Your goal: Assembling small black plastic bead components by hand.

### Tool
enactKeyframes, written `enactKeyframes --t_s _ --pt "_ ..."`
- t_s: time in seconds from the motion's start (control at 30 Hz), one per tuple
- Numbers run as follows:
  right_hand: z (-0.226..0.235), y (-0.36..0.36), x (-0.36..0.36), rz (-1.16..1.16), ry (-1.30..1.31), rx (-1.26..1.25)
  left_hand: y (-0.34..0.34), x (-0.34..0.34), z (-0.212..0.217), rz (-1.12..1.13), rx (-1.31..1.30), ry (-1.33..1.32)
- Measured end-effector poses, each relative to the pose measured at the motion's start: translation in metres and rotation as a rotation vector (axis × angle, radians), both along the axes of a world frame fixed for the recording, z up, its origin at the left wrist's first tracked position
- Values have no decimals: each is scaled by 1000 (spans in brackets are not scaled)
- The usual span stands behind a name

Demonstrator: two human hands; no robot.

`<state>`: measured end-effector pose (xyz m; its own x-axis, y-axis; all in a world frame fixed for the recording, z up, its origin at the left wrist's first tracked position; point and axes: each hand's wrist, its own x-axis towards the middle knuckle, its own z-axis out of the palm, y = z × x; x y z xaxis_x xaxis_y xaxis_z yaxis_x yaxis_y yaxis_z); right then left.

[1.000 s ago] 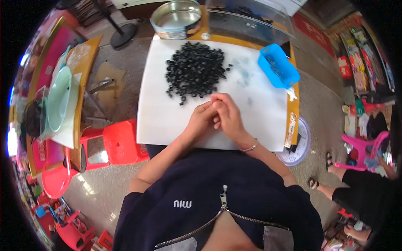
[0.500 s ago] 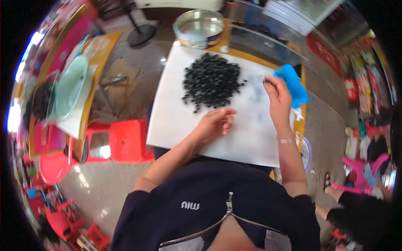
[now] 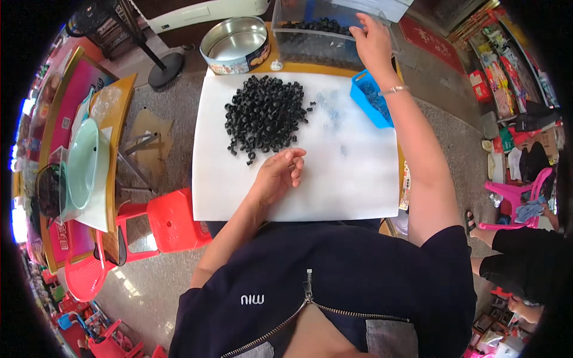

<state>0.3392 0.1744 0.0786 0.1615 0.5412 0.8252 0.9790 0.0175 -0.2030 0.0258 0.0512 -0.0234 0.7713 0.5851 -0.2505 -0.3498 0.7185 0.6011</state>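
Note:
A heap of small black ring-shaped parts (image 3: 262, 113) lies on a white board (image 3: 334, 191) in front of me. My left hand (image 3: 279, 173) rests on the board at the heap's near edge, its fingers curled in; whatever they hold, if anything, is hidden. My right hand (image 3: 373, 45) is stretched far forward over the right end of a clear plastic bin (image 3: 310, 48), fingers apart and nothing visible in them. More black parts (image 3: 325, 25) lie inside that bin. Under my right forearm a blue tray (image 3: 362, 98) contains small bluish pieces too fine to make out.
A round metal tin (image 3: 236, 48) stands behind the heap. Red plastic stools (image 3: 179, 221) and a side table with a pale green basin (image 3: 89, 161) are to the left. A fan stand (image 3: 164, 68) is at the far left. Another person (image 3: 513, 256) is at the right.
My right hand has moved forward from beside the blue tray to over the clear bin; its pinched fingers have spread, and the small dark piece is no longer visible. My left hand stays curled.

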Motion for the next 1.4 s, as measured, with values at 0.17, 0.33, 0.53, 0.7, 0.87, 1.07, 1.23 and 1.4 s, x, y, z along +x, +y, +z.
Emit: enactKeyframes --t_s 0.17,0.33,0.53,0.7,0.87,1.07,1.23,1.4 --pt "-37 -75 -85 405 350 -421 -2 -8 -6 -17 -13 -17" --pt "-94 -121 -115 344 317 -537 -1 -5 -6 -11 -35 -17" --pt "-94 -107 -138 345 290 -375 1 -7 -9 -33 -22 -60" --pt "-92 -84 -147 345 185 -343 2 -8 -10 -47 -28 -67" --pt "-106 -78 -140 364 274 -451 2 -7 -9 -37 -20 -77" --pt "-85 -101 -151 489 707 -360 2 -8 -14 12 -16 -106" --pt "-79 -148 -167 535 436 -280 -4 3 -5 231 -42 -61" --pt "-82 -171 -177 519 295 -254 -8 12 -16 307 -39 34"
